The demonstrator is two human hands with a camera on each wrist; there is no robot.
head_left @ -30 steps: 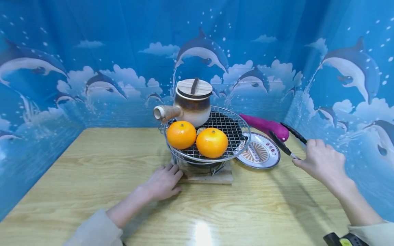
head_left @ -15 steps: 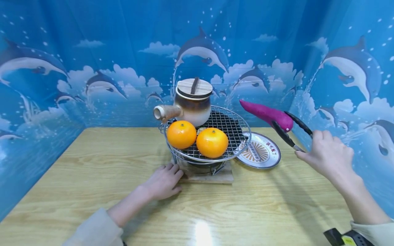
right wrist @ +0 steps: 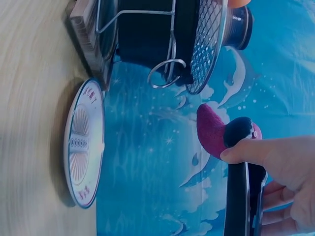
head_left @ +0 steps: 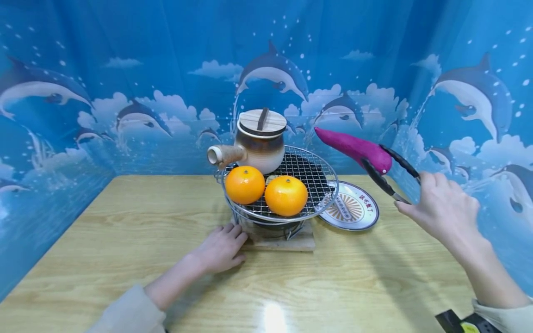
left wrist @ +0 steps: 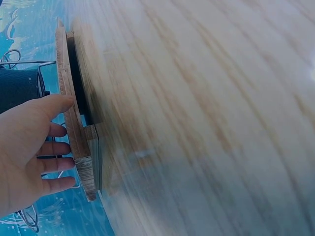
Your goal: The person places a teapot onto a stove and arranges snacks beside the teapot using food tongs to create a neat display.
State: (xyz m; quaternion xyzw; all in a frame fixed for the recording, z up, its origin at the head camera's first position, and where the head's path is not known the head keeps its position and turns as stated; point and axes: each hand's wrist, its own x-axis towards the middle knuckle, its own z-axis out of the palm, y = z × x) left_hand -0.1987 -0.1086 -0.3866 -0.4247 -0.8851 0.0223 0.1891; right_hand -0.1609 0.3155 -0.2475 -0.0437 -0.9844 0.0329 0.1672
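My right hand (head_left: 445, 206) grips black-tipped metal tongs (head_left: 378, 178). Between the tong tips is the thick end of a purple sweet potato (head_left: 351, 146), held in the air behind the plate, its thin end pointing left toward the grill. In the right wrist view, the thumb presses along the tongs (right wrist: 237, 196) while the sweet potato (right wrist: 210, 129) sticks out past them. My left hand (head_left: 220, 249) touches the left front corner of the wooden board (head_left: 297, 244) under the stove. The left wrist view has its thumb and nearly straight fingers against the board (left wrist: 75, 125).
A round wire grill (head_left: 308, 173) tops the stove, bearing two oranges (head_left: 244, 185) and a lidded clay pot (head_left: 262, 150) whose side handle points left. A patterned plate (head_left: 365, 213) lies right of the stove, partly beneath the grill's rim. Dolphin-print curtains (head_left: 175, 69) enclose the wooden table.
The tongs have raised the purple sweet potato from behind the plate and carried it slightly left, toward the grill. The left hand stays at the board.
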